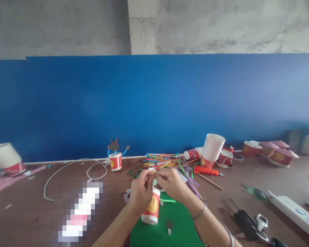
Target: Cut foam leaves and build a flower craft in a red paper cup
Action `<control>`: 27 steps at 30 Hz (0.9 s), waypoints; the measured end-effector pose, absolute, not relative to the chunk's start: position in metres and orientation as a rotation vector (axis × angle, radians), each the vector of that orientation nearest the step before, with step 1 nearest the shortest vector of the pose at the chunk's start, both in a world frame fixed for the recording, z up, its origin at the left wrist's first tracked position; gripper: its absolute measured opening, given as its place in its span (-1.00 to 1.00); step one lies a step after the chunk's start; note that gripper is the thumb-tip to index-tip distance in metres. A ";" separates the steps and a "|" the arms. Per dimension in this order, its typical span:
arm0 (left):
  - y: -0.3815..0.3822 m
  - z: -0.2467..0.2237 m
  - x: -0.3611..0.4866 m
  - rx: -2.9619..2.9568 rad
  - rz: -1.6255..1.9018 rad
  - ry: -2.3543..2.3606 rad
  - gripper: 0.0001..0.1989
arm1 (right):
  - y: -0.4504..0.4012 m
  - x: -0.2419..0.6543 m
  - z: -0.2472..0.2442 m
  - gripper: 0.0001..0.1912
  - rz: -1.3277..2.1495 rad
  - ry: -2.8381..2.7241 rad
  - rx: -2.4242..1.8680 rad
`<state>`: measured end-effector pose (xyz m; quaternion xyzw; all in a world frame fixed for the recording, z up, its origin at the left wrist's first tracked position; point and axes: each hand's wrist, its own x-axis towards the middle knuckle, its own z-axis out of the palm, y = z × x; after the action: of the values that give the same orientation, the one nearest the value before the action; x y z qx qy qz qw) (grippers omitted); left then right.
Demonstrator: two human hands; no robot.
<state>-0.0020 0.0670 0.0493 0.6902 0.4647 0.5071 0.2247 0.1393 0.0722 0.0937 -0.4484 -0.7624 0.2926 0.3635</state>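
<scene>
My left hand (142, 189) and my right hand (173, 181) meet with fingertips pinched together over a red-and-white paper cup (152, 208). Whatever they pinch is too small to make out. Just below the fingertips shows a pale green round piece (155, 182); its link to the hands is unclear. The cup stands slightly tilted in view on a green sheet (179, 212), partly behind my left hand. On that sheet lies a small dark oval piece (169, 224) with a white tab. A bright green strip (168, 200) lies right of the cup.
Behind my hands lie several coloured pipe cleaners (159, 159). An orange utility knife (207, 171) and a stack of white cups (213, 147) sit to the right. A decorated cup (115, 161) stands back left, near a white cable (64, 168). Keys (249, 223) and a power strip (290, 209) lie front right.
</scene>
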 end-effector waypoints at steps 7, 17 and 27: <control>0.062 0.059 0.000 1.642 1.561 1.100 -0.85 | 0.086 0.147 0.090 -0.74 0.781 -1.847 -1.231; 0.082 0.061 -0.001 0.819 1.321 0.813 -0.62 | 0.113 0.167 0.056 -0.83 0.239 -1.999 -1.690; 0.080 0.062 0.003 0.800 1.251 0.776 -0.65 | 0.086 0.135 0.084 -0.87 0.720 -1.736 -1.082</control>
<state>0.0030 0.0801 0.0622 0.3546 0.3441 0.5550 0.6692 0.1350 0.0860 0.0839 -0.4411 -0.7075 0.2937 0.4676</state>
